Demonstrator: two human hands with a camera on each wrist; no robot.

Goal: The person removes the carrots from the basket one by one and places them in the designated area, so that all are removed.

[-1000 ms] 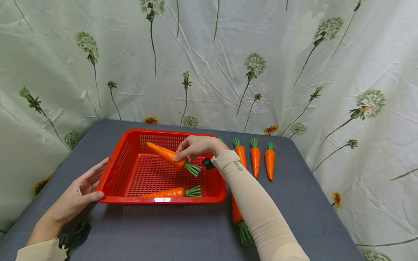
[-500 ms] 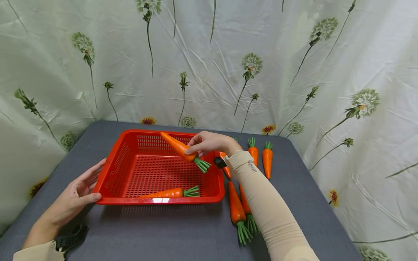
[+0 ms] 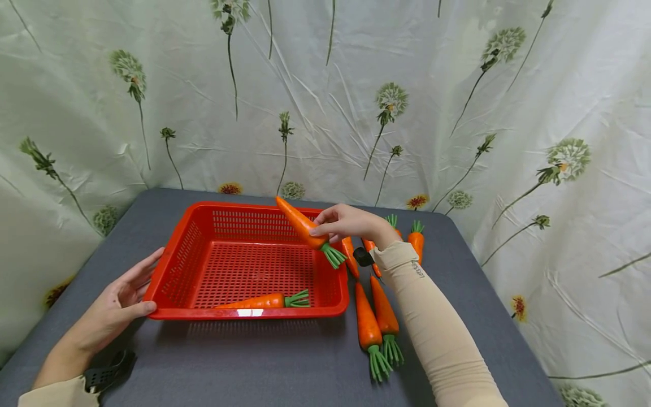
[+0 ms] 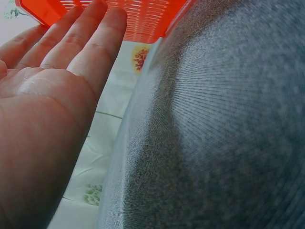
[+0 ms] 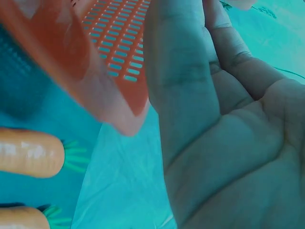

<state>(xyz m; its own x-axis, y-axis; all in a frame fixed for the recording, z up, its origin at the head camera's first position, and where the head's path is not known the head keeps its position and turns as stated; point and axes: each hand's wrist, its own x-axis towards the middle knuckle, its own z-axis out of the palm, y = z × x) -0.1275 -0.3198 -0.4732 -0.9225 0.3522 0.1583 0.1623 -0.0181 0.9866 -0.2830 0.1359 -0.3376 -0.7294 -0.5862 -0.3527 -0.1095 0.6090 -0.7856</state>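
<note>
My right hand [image 3: 351,222] pinches an orange carrot [image 3: 299,222] with green stems between thumb and fingers, above the right part of a red plastic basket [image 3: 295,312]. The carrot's tip points up to the far left and its stems hang toward the basket's right wall. Another carrot [image 3: 261,301] lies in the basket along its near wall. At the basket's left side, my left hand [image 3: 109,308] has its thumb at the near corner and its fingers along the outer wall. The left wrist view shows those fingers [image 4: 95,47] extended against the perforated wall; the right wrist view hides the held carrot.
Right of the basket, several carrots lie on the grey table [image 3: 244,362]: two near ones [image 3: 366,319] with stems toward me, others [image 3: 416,246] farther back with stems away, partly covered by my right forearm. A flower-patterned curtain [image 3: 325,113] hangs behind the table.
My right hand has moved rightward across the basket with the carrot, whose tip now points more upward. My left hand stays at the basket's left side.
</note>
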